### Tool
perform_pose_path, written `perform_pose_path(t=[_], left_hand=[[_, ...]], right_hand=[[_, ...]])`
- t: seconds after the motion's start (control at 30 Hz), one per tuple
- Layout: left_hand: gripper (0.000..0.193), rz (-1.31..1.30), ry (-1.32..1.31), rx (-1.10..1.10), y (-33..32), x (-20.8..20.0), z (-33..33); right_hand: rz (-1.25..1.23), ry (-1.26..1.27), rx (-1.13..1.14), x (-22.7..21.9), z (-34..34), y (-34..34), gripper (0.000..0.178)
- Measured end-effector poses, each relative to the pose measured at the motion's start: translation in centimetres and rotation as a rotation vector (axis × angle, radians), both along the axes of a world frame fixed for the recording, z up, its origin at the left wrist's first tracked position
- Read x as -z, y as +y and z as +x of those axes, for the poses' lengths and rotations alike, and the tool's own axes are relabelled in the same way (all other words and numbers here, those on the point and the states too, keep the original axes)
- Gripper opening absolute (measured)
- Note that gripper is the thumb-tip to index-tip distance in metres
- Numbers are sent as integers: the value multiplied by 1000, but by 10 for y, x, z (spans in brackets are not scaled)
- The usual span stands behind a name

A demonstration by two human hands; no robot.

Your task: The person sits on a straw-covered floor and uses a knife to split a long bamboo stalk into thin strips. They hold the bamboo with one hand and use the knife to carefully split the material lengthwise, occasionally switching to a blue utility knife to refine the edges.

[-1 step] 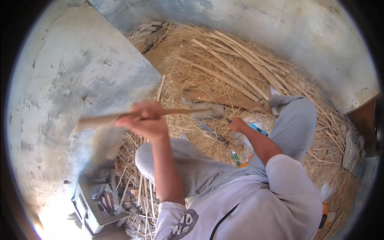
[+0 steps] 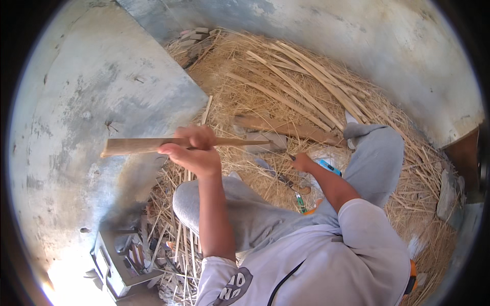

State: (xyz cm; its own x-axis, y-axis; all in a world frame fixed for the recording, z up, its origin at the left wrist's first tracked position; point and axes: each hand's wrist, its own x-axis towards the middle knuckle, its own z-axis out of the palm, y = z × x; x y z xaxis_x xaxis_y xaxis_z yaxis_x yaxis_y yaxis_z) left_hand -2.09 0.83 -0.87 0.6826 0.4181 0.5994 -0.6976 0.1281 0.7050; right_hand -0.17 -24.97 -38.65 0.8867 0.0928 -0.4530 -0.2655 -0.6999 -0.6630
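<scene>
Matt wooden stick [image 2: 133, 146], rough pale wooden strips [image 2: 293, 93], matt cloth trousers [image 2: 375, 158], patchy matt wall [image 2: 81, 92], smooth-looking blue object [image 2: 329, 167].

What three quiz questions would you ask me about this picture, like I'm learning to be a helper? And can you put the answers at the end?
1. True or false: the blue object is nearer the right hand than the left hand.

2. Which holds the long wooden piece?
A) The right hand
B) The left hand
C) Both hands together

3. Fill the gap: the end of the long wooden piece that looks wider is toward the ____ side of the picture.

Key:
1. True
2. B
3. left
</scene>
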Motion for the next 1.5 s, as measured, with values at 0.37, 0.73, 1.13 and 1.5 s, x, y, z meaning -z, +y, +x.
perform_pose_path(t=[0.37, 0.73, 1.13, 1.5], left_hand=[[77, 17, -31, 179, -19, -10, -14], [78, 70, -143, 162, -6, -11, -21], [75, 17, -34, 46, -6, -17, -12], [74, -50, -103, 130, 1, -8, -16]], right_hand=[[27, -24, 27, 1, -8, 27, 32], [181, 140, 159, -38, 15, 42, 37], [582, 393, 419, -50, 13, 74, 27], [227, -542, 43, -116, 14, 98, 27]])
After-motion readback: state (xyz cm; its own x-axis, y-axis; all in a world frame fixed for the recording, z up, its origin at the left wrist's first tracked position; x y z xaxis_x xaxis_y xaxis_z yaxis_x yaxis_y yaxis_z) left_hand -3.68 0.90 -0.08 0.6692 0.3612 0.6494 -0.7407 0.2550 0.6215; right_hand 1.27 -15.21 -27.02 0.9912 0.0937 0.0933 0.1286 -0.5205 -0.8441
